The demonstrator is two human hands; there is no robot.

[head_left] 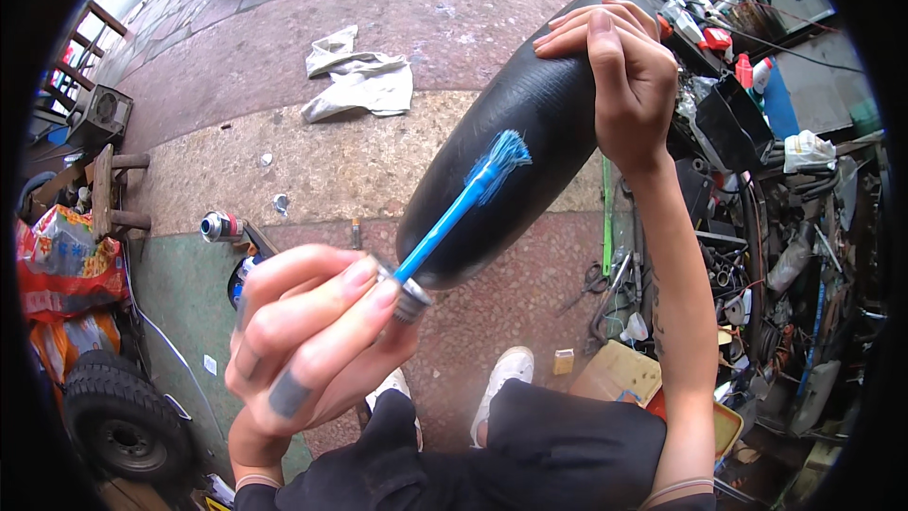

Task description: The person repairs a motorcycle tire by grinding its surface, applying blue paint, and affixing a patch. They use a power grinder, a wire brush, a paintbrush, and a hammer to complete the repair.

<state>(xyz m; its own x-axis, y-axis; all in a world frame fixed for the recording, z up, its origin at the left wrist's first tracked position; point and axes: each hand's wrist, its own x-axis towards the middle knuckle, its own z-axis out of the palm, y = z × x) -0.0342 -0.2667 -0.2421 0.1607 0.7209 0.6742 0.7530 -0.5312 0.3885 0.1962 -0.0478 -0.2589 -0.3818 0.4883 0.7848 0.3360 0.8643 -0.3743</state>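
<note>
My left hand point(312, 341) is closed, its fingers pinching the ridged metal cap of a blue glue brush point(445, 222). The frayed blue bristles lie against, or just over, the side of a black rubber inner tube point(539, 132); I cannot tell whether they touch. Grey smudges mark the fingers of this hand. Across the far end of the tube my right hand point(629, 71) is wrapped, gripping the rubber. The tube looks inflated and stands tilted in front of my legs. A small open tin point(219, 225) is on the floor beyond my left hand.
A pale crumpled cloth point(359, 76) lies on the paving. Tools, scissors point(594, 279) and scrap crowd the right side. To the left are a tyre point(123, 426), red plastic bags point(71, 260) and a wooden stool point(118, 189). A yellowish tray point(615, 374) sits near my right knee.
</note>
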